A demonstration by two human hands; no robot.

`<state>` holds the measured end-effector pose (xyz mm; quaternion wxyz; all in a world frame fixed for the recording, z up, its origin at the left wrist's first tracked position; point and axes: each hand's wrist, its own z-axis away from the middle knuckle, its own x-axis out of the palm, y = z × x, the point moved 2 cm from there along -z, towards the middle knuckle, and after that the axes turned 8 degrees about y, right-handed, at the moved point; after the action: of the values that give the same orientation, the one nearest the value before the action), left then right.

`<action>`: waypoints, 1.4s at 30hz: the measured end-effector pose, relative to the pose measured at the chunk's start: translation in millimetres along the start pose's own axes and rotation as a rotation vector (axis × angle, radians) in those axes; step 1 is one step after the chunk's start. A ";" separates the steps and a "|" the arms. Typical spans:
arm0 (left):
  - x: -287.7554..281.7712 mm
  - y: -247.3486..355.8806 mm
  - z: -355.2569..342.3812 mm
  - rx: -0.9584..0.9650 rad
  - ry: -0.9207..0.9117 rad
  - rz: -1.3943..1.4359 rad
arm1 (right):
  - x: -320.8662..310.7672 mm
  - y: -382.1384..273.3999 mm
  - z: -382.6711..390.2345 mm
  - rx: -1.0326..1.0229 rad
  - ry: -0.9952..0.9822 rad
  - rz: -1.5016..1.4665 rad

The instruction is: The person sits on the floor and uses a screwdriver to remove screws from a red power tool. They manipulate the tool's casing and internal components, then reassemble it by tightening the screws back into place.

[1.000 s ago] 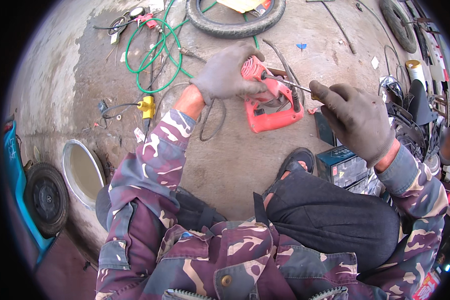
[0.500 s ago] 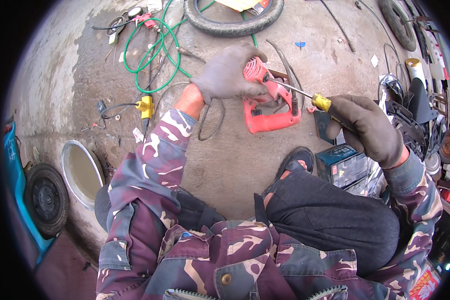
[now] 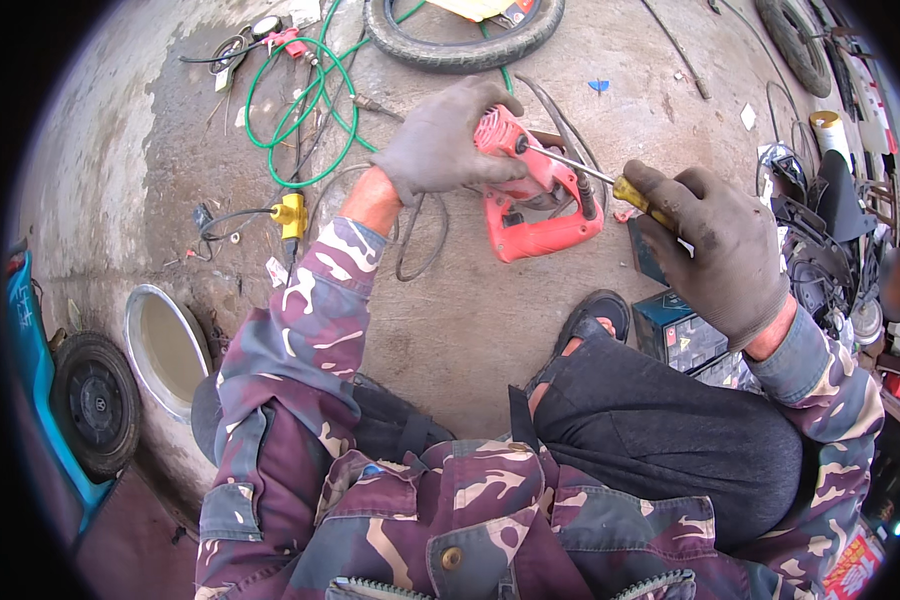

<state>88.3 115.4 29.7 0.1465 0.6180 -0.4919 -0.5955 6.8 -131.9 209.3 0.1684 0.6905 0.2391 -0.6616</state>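
Note:
My gloved left hand [image 3: 445,145] is wrapped round the upper body of a red power tool [image 3: 542,243] with a loop-shaped handle, steadying it off my left knee over the floor. In my gloved right hand [image 3: 720,245] is a screwdriver [image 3: 633,196] with a yellow handle and a long metal shaft. The shaft slants up to the left, and its tip meets a round black spot on the tool's side. My right fingers and thumb pinch the handle's end. What my left palm covers is hidden.
A green hose [image 3: 345,130] lies coiled at the far left, near a yellow connector [image 3: 290,215]. Beyond the tool lies a tyre [image 3: 460,55]. A dark case [image 3: 678,325] stands beside my right foot, with assorted parts further right. At left are a white basin [image 3: 162,345] and a wheel [image 3: 95,400].
My right hand has turned on the screwdriver handle, its fingers now more extended. The power tool and the screwdriver have shifted slightly left, with the tip still at the black spot.

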 end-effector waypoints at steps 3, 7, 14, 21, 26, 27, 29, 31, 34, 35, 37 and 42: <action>-0.4 0.5 -0.2 0.010 -0.004 0.020 | 0.8 0.7 -1.0 0.185 -0.032 -0.208; -0.8 0.7 0.8 -0.014 -0.022 0.020 | 3.1 6.0 -1.3 0.244 -0.044 -0.319; -1.3 0.2 0.3 -0.017 -0.030 0.008 | -0.9 3.3 -6.0 -0.263 0.013 0.200; -0.5 -0.1 0.3 -0.012 -0.020 0.010 | -4.5 5.3 -11.9 -0.317 0.025 0.234; -1.5 1.4 0.1 -0.006 -0.024 0.011 | -1.8 9.6 -11.0 -0.204 -0.002 0.096; -1.3 2.2 0.1 -0.004 -0.023 0.013 | -0.6 10.3 -10.8 -0.149 -0.005 0.023; -0.3 3.8 0.7 -0.016 -0.041 -0.006 | 0.9 12.4 -11.8 -0.037 -0.010 -0.124; 0.1 5.3 1.2 -0.017 -0.054 -0.022 | 5.4 18.6 -13.2 0.363 -0.161 -0.481; 1.7 6.9 0.5 0.000 -0.059 -0.029 | 6.5 23.8 -13.6 0.833 -0.343 -0.809; 1.6 6.7 0.6 -0.001 -0.058 -0.026 | 5.0 24.5 -12.7 0.954 -0.398 -0.866; 1.8 5.9 0.8 -0.007 -0.048 -0.012 | 4.7 23.8 -10.8 1.076 -0.449 -0.947; 0.6 1.1 0.7 -0.028 -0.045 0.028 | 13.2 24.3 -6.3 0.767 -0.349 -0.757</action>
<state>87.1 114.7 30.0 0.1524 0.5956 -0.4952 -0.6139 25.6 -147.2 194.6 -0.3066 0.4487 0.1809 -0.8197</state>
